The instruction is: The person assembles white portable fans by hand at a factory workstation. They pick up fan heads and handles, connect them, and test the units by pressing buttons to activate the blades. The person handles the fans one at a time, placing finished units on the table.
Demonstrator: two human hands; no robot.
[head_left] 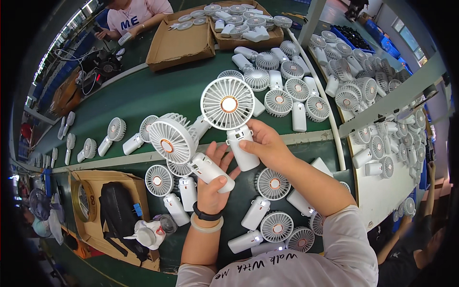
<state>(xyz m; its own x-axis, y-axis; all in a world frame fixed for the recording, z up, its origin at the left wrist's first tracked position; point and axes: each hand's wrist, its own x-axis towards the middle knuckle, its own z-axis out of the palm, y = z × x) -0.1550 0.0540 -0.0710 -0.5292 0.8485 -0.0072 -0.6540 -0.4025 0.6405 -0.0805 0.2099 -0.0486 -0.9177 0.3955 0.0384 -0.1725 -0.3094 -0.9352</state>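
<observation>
My left hand (210,195), with a black band and a pale bangle at the wrist, is closed around the handle of a white handheld fan (173,139); its round head tilts to the left. In my right hand (268,146) is a second white handheld fan (227,103), held upright by its handle. The grille faces me, and a small display is lit on the handle just under my thumb. The two fans are close together above the work surface. Below my hands lie several more white fans (276,226), some with small lights glowing on their handles.
A green conveyor (95,112) carries a row of fans at the left and a cluster at the right. Cardboard trays (184,45) stand on its far side, near a co-worker in pink (138,16). An open cardboard box (88,225) sits at left. A metal post (392,107) slants across the right.
</observation>
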